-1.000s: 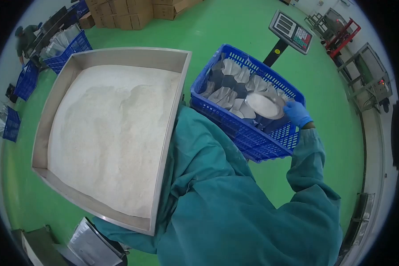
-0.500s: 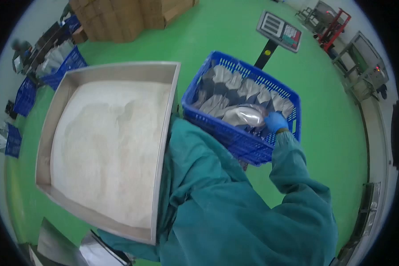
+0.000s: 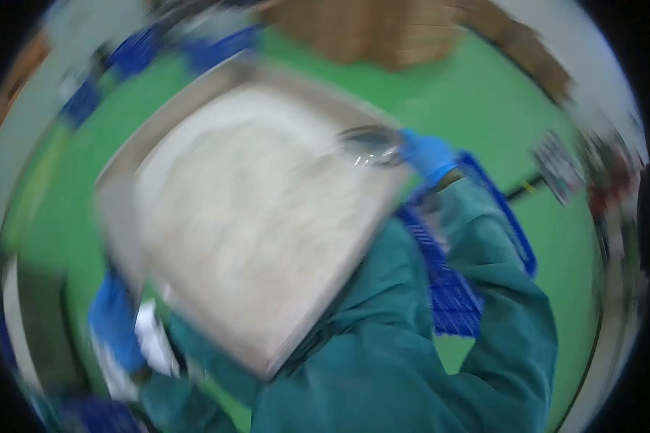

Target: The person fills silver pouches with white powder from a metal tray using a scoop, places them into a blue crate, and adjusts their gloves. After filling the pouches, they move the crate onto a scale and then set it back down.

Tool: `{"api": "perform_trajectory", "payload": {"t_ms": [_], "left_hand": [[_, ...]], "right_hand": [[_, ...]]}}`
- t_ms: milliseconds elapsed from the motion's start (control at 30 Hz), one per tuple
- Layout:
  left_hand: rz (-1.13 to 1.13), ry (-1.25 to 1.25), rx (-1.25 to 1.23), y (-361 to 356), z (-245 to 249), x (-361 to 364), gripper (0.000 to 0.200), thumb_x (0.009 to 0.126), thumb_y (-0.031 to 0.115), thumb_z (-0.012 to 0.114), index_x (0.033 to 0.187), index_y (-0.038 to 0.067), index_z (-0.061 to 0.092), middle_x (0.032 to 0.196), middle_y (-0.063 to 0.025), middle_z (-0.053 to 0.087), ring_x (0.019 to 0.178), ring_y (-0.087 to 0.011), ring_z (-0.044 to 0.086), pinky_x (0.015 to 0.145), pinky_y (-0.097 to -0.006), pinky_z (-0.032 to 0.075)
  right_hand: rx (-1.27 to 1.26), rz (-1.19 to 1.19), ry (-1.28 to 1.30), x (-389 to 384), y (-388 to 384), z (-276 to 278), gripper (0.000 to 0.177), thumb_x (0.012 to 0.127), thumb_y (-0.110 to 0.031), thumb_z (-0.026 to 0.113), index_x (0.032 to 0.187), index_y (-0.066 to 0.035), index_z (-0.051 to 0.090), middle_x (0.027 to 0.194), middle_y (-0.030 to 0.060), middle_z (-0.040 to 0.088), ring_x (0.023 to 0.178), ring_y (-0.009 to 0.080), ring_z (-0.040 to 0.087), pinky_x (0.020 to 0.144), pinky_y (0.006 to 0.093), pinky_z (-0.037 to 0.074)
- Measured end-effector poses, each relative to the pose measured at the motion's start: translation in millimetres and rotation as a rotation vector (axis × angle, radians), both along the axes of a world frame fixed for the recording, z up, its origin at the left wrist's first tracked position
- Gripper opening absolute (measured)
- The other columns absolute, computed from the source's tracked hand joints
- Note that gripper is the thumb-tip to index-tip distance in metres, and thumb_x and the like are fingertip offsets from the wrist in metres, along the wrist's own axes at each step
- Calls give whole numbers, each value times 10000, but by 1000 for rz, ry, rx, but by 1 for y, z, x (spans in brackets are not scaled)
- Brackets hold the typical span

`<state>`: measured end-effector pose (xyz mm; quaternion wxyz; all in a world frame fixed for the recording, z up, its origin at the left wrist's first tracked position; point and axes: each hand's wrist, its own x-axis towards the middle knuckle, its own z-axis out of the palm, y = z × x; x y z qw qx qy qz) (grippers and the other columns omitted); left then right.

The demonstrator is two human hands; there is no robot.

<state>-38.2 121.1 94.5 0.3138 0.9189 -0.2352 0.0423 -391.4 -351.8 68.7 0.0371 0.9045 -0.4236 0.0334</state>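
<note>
Right hand (image 3: 427, 155) pinches edge of shiny bowl (image 3: 370, 144); bowl over tray's (image 3: 318, 94) right-hand part, contact with powder (image 3: 253, 209) unclear. Powder covers tray floor. Left hand (image 3: 115, 321) blurred outside tray's lower left, grip can't be told; white packet (image 3: 155, 338) just beside it. Blue basket (image 3: 451, 303) right of tray, partly behind right sleeve (image 3: 477, 216).

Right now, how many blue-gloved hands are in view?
2. The right hand holds a clear bowl at the tray's right edge; the left hand is by the tray's left side, beside something white; blur hides any grip.
</note>
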Motion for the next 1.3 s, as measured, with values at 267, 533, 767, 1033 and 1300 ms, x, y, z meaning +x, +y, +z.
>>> {"api": "perform_trajectory", "payload": {"t_ms": [267,533,767,1033,1300], "left_hand": [[-108,-264,-98,-34,-50,32,312,751,89,608,1044,190,637,585,-135,520,473,-242,494,491,-334,396],[-178,-497,113,-64,-77,54,180,802,179,570,975,173,616,519,-88,506,433,-267,496,423,-369,389],[-368,-48,5,-124,-107,23,300,751,381,602,870,106,627,781,-131,628,715,-304,603,638,-401,474],[-403,33,-16,-159,-110,-39,203,738,239,568,806,56,622,813,-153,620,776,-328,597,673,-411,476],[-255,37,-26,-151,-135,9,186,753,162,513,797,42,648,826,-184,625,770,-344,605,681,-419,484]], "right_hand": [[181,490,441,232,0,-263,314,744,-298,560,959,-74,603,858,173,630,776,340,613,700,429,484],[643,515,339,215,108,-278,335,749,-270,531,978,-35,597,885,186,623,840,357,591,730,405,472],[700,547,253,147,94,-106,289,748,-204,528,944,-3,598,842,205,620,823,380,582,698,393,473],[53,730,531,215,145,11,286,769,-272,514,870,-31,630,830,206,618,795,362,594,730,419,471],[-182,540,623,224,150,88,289,803,-279,479,846,-43,640,865,176,623,816,354,591,713,428,466]]}}
